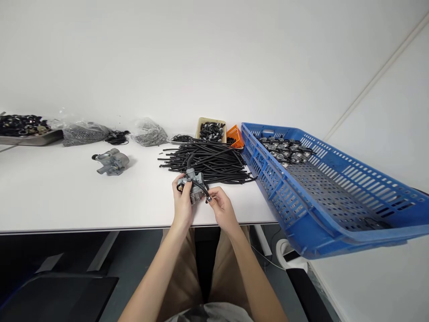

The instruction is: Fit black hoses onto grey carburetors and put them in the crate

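Note:
My left hand (182, 201) is wrapped round a grey metal carburetor (197, 194) just above the table's front edge. A short black rubber hose (201, 188) runs across the carburetor's near side. My right hand (221, 209) pinches the lower right end of that hose between thumb and fingers; a small shiny bit shows at the tip. Whether the hose's other end is seated cannot be seen under my left thumb. Right behind my hands lies a pile of black hoses (217, 163). Another carburetor (115, 162) sits apart on the table to the left.
At the right, a blue crate (295, 203) holding several carburetors (284, 150) overhangs the table's edge. Along the wall stand a cream bin (200, 120) of small parts, an orange basket (238, 136), plastic bags (149, 133) (85, 133) and a metal tray (36, 139).

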`<state>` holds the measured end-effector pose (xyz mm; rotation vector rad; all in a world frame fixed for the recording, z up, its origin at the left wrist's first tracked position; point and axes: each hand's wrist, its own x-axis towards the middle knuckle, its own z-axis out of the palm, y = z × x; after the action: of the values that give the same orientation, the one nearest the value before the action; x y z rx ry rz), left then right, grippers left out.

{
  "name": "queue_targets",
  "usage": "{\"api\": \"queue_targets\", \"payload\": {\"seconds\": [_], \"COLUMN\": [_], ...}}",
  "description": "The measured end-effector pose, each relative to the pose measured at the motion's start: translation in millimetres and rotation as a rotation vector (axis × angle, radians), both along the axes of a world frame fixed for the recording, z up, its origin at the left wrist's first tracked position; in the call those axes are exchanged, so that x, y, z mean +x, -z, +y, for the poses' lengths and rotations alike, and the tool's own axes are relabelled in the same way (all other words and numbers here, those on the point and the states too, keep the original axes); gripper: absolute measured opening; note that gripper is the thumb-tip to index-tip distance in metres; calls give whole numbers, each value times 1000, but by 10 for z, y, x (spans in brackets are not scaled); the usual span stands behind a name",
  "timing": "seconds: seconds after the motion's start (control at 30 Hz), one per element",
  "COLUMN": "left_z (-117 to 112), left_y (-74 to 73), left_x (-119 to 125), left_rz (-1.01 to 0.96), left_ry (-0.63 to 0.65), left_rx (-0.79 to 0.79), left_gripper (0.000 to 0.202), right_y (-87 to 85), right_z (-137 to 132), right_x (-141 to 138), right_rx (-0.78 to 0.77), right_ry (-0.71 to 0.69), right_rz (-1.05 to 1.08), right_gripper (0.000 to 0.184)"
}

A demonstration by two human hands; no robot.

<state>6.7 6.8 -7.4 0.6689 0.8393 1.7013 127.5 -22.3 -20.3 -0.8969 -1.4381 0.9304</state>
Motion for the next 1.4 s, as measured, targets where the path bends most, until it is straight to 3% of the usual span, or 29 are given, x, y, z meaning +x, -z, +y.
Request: {"api": "queue_targets", "payload": {"seconds": [0.57,1.07,1.4], "left_z": [-17,-49,-17], "left_y": [-14,-65,-16], "left_x": [-2,11,-4], "left_rz": [43,26,20], "left_ry": [42,45,7], "left_rx": [-4,-4,12], "left_gripper": [51,46,41], "right_y": [88,58,25], "right_z": [61,56,-11], "right_x": [-9,-75,-51], "right_rx": [15,17,-49], "right_ry": [275,375,229], "right_rz": [-52,-105,3], "right_gripper": [12,10,36]}}
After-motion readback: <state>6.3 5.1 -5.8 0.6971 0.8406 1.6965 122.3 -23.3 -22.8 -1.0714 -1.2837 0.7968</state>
